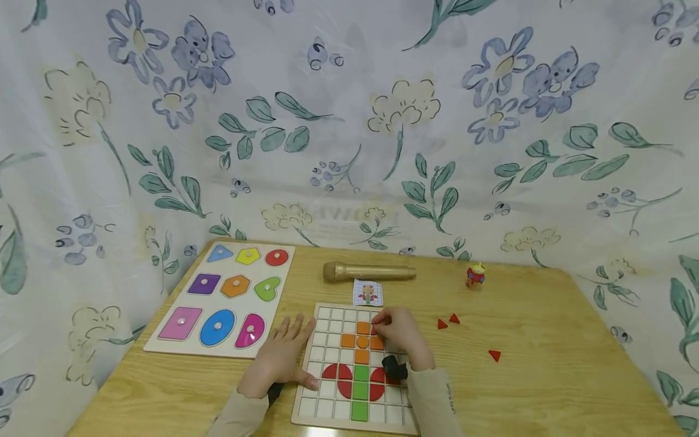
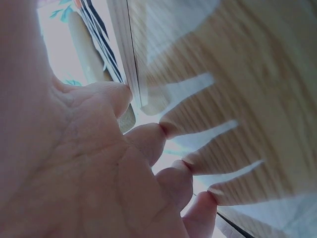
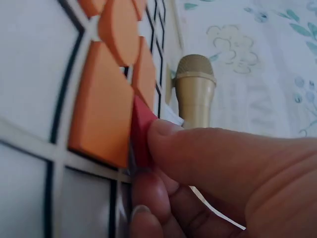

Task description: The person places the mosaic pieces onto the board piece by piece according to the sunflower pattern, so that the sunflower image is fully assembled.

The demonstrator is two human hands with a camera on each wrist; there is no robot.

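My right hand (image 1: 405, 335) pinches a small red triangle piece (image 3: 141, 130) between thumb and fingers. The piece stands beside an orange square (image 3: 101, 106) on the white grid board (image 1: 308, 406). Several orange squares surround an orange circle (image 1: 363, 342) there. Below them runs a column of green squares (image 1: 360, 390), with red rounded pieces (image 1: 344, 389) to its left and right. My left hand (image 1: 278, 357) lies with fingers spread at the board's left side, thumb over its edge. In the left wrist view the fingertips rest on the wood table.
Three red triangles (image 1: 442, 324) lie right of the board. Behind it are a small pattern card (image 1: 368, 292) and a gold microphone (image 1: 371, 271). A toy figure (image 1: 476, 275) stands at the back right. A knobbed shape puzzle (image 1: 185, 297) lies at left, before a floral curtain (image 1: 349, 212).
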